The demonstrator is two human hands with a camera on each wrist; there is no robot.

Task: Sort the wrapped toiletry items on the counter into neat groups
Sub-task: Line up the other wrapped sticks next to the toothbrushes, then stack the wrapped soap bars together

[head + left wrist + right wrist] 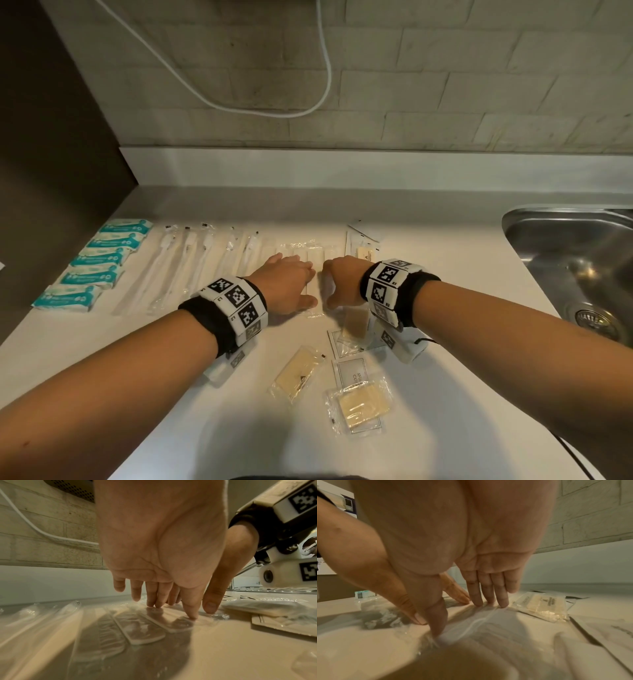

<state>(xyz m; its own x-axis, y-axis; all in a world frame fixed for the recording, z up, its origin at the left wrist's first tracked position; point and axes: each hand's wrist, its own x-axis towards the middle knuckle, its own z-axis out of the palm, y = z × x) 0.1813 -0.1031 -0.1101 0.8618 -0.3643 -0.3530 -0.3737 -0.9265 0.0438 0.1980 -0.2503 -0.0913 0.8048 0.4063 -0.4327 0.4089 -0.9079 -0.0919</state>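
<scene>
White counter (pixel 212 404) | left hand (pixel 286 287), right hand (pixel 342 281): straight fingers pressing clear-wrapped flat sticks (pixel 145 632) | labels unreadable

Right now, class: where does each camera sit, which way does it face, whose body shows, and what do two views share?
Head: above, facing down at the white counter; both forearms show.
Left wrist: under the left hand, facing along its fingers.
Right wrist: under the right hand, facing along it.
Shared: both wrist views show the clear-wrapped flat white sticks.

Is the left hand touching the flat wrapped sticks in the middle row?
Touching. The left wrist view shows the left hand with straight fingertips pressed on the clear-wrapped flat sticks.
</scene>
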